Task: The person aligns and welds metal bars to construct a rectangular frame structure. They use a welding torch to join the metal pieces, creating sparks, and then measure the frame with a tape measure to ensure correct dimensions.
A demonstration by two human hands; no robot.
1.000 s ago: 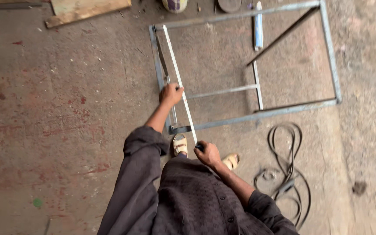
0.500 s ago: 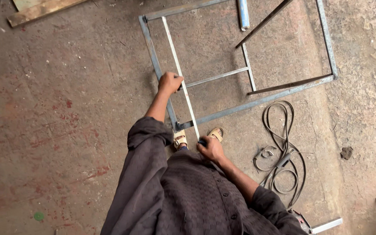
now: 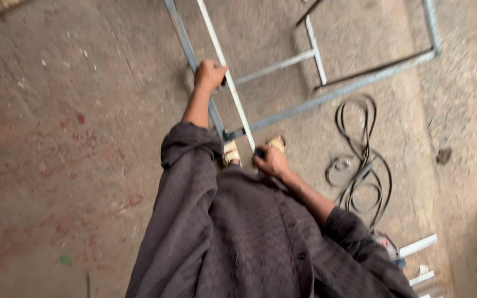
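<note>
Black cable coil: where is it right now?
Head view, right of centre: the black cable coil lies on the concrete floor, just below the metal frame and right of the right hand.

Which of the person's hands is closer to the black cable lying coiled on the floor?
The right hand. It is just to the left of the black cable in the picture. The left hand is further away and higher up, gripping the white bar.

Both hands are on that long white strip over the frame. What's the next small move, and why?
Probably slide the white strip sideways until it lies along the frame's left bar: the left hand grips it mid-length, the right hand holds its near end, and it crosses the frame corner at an angle.
</note>
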